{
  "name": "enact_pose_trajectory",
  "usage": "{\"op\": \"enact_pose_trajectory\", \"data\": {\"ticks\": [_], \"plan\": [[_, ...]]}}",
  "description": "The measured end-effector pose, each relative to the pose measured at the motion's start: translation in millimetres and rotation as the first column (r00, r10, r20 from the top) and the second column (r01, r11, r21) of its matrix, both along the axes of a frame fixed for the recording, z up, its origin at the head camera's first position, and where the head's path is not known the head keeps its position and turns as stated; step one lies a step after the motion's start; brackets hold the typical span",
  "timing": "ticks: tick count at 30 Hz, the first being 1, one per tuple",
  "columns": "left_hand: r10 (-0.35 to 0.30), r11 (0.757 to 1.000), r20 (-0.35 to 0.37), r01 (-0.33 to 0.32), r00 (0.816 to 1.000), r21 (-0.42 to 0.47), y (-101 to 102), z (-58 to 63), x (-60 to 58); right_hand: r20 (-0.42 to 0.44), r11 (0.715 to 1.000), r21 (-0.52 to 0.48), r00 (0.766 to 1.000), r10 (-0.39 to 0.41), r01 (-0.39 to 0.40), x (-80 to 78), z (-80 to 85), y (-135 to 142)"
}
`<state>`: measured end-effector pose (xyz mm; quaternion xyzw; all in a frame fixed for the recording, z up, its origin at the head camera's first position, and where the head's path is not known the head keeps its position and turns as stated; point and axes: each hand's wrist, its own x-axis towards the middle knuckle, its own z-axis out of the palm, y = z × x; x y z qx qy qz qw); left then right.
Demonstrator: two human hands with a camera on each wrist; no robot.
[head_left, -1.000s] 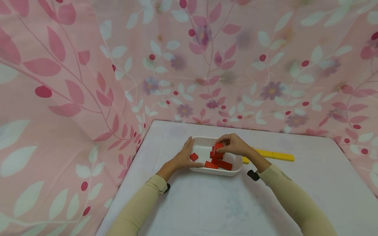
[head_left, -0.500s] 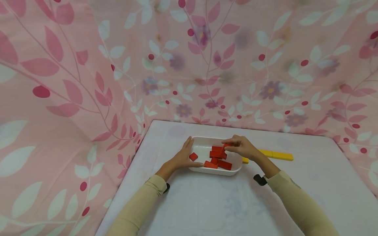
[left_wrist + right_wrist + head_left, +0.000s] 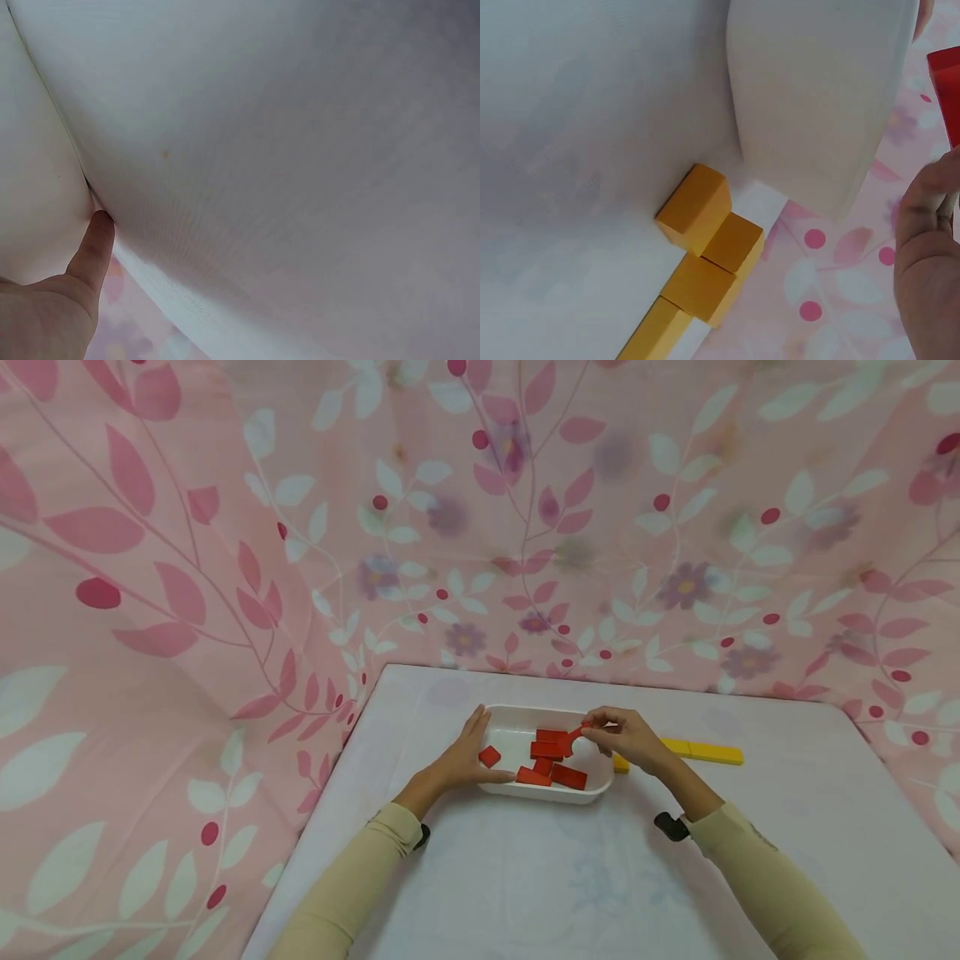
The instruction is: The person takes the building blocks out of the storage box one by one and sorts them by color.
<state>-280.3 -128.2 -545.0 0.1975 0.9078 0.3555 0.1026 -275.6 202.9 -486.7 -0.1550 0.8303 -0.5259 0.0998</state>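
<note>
In the head view my left hand (image 3: 455,762) rests against the left end of a white tray (image 3: 517,727), its fingers straight along that end and its thumb along the front rim. In the left wrist view a straight digit (image 3: 93,251) touches the pale wall. My right hand (image 3: 632,739) pinches a red block (image 3: 575,734) between thumb and fingertips, over the tray's right half; the right wrist view shows only part of this block (image 3: 948,90). Several other red blocks lie in the tray, among them a small one (image 3: 490,756) near my left hand.
Yellow blocks (image 3: 705,752) stand in a row on the white-covered table (image 3: 525,877), behind and right of the tray, partly hidden by my right hand and forearm. The right wrist view shows yellow blocks (image 3: 697,206) close to the tray's end. Pink floral cloth (image 3: 525,527) hangs around the table.
My right hand has lifted the red block off the pile and shifted right with it, tilting it and baring the blocks beneath. The left hand and the tray stay put.
</note>
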Motion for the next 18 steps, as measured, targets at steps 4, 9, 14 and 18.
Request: {"op": "enact_pose_trajectory", "data": {"ticks": [4,9,14,18], "plan": [[0.0,1.0,-0.004,0.0,1.0,-0.007,-2,1.3,-1.1,-0.028,1.0,0.023,1.0,-0.01,0.011,4.2,3.5,1],[-0.004,1.0,-0.005,0.004,1.0,-0.004,-2,1.5,-1.0,-0.009,0.999,0.018,1.0,-0.028,0.028,5.7,-3.6,8],[-0.007,1.0,-0.008,0.007,1.0,-0.002,0,1.8,0.6,0.001,0.998,0.03,0.999,-0.052,0.052,10.3,-7.5,16],[-0.012,1.0,-0.01,0.012,1.0,0.011,0,1.7,0.7,-0.02,0.996,0.072,0.999,-0.048,0.049,13.3,-5.5,22]]}}
